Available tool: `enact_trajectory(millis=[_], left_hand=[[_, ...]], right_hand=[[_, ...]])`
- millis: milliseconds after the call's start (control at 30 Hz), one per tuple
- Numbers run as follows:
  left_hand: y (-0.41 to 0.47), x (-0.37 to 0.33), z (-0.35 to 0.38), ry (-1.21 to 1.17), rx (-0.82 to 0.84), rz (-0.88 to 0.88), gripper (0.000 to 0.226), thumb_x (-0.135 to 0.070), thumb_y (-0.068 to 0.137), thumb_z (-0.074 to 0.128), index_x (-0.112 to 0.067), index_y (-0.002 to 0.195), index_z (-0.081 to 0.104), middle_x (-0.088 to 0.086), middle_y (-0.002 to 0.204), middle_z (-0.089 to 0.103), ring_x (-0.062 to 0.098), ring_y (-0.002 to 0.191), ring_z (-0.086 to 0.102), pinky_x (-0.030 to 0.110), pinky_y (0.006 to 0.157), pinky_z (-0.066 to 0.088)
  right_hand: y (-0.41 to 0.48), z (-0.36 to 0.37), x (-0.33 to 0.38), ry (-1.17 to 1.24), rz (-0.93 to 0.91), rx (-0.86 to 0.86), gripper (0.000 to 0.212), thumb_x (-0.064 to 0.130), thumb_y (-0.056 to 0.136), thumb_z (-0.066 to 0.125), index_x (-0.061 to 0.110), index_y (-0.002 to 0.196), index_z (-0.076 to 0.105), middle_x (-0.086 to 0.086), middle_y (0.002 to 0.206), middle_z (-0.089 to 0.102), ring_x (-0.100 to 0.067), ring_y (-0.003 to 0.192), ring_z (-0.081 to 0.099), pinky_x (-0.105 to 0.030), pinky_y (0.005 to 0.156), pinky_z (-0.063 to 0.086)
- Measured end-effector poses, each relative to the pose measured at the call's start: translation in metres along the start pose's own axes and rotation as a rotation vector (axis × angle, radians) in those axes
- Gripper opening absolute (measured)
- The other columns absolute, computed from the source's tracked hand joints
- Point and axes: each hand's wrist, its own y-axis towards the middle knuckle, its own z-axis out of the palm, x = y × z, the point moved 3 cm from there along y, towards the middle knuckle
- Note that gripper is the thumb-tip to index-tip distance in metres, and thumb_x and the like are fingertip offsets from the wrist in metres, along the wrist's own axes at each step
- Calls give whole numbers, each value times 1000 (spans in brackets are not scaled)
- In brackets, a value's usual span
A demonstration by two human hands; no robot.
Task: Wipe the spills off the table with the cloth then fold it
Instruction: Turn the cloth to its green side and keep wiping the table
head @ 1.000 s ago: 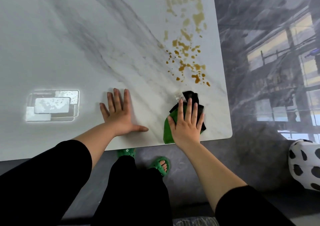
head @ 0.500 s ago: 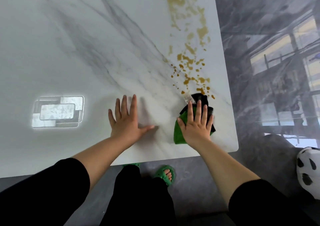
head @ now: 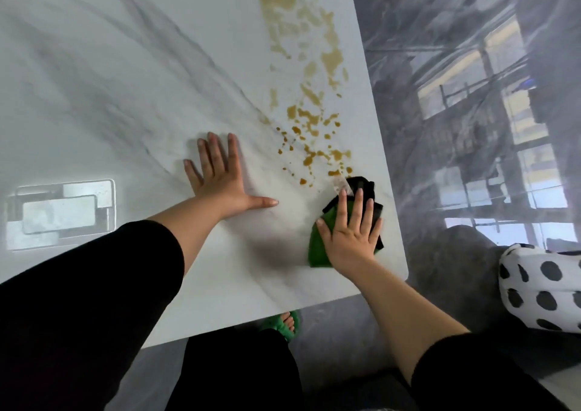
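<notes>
A brown spill (head: 309,118) runs in blotches and drops down the right side of the white marble table (head: 125,96). A green and black cloth (head: 317,247) lies near the table's near right corner, its black end touching the lowest drops. My right hand (head: 352,237) presses flat on the cloth with straight fingers. My left hand (head: 220,178) rests flat on the bare tabletop to the left of the spill, fingers spread.
The table's right edge and rounded near corner (head: 404,272) are close to the cloth. A bright light reflection (head: 59,212) shows on the table at left. A black-spotted white cushion (head: 544,291) sits at right, on the dark glossy floor. A green slipper (head: 283,322) shows below the table edge.
My right hand has pushed the cloth forward until its black end meets the lowest drops. My left hand stays flat on the table. The camera has shifted forward.
</notes>
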Motion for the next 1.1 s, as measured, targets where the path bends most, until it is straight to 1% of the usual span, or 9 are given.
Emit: enact_trajectory(millis=[100,200,333,433,500,633,867,1000,1100], left_hand=[[3,1,-1,-3,43,-1,161,-96,32,58,-29,130,-50,12,145,-49,28,132,-47,58,106,-23],[4,1,-4,1,86,0,165,-98,22,56,-30,123,-56,12,143,-52,29,129,-50,56,102,-25],[3,2,-6,19,117,-7,165,-94,27,63,-31,118,-59,12,139,-55,28,118,-56,59,104,-23],[2,0,-8,22,139,-15,164,-92,33,65,-29,119,-59,9,125,-64,28,113,-59,60,104,-23],[0,-1,-9,25,157,-21,163,-91,35,66,-28,120,-59,7,116,-68,29,116,-58,61,104,-22],[-1,-4,-14,26,183,-40,163,-89,38,68,-26,120,-59,7,116,-67,33,126,-52,61,104,-22],[-1,-4,-12,16,186,-48,163,-89,36,67,-29,119,-59,5,114,-70,28,113,-60,55,98,-30],[0,-2,-12,22,192,-67,163,-89,35,68,-30,118,-60,3,113,-72,25,109,-63,53,92,-34],[-1,-3,-14,19,201,-87,164,-89,34,67,-30,120,-59,3,114,-72,25,108,-64,54,93,-34]], right_hand=[[37,-27,4,3,4,-23,67,74,79,-7,44,121,-50,6,147,-42,-16,135,-37,-45,106,-26],[49,-38,7,8,-21,-27,68,75,78,-7,45,122,-49,9,144,-44,-16,137,-35,-44,105,-26],[29,-25,6,1,-28,-1,71,76,76,-13,42,128,-46,9,138,-52,-14,129,-45,-44,109,-26],[-4,-2,5,-1,-29,72,75,78,74,-17,39,132,-44,10,138,-54,-14,128,-48,-44,105,-31],[-17,6,4,-10,-11,113,76,78,72,-17,40,131,-45,10,137,-54,-14,127,-49,-43,103,-34],[2,-8,9,-31,-7,128,73,78,69,-18,41,124,-50,10,131,-60,-15,122,-54,-42,100,-36],[92,-69,32,-41,-23,47,68,74,84,2,46,116,-51,12,137,-49,-19,137,-35,-44,104,-27],[90,-73,34,-35,-58,67,69,76,79,-4,45,121,-49,7,145,-46,-16,135,-38,-45,106,-26],[66,-60,30,-58,-96,105,82,83,66,-10,41,125,-49,7,140,-52,-16,128,-46,-45,104,-28]])
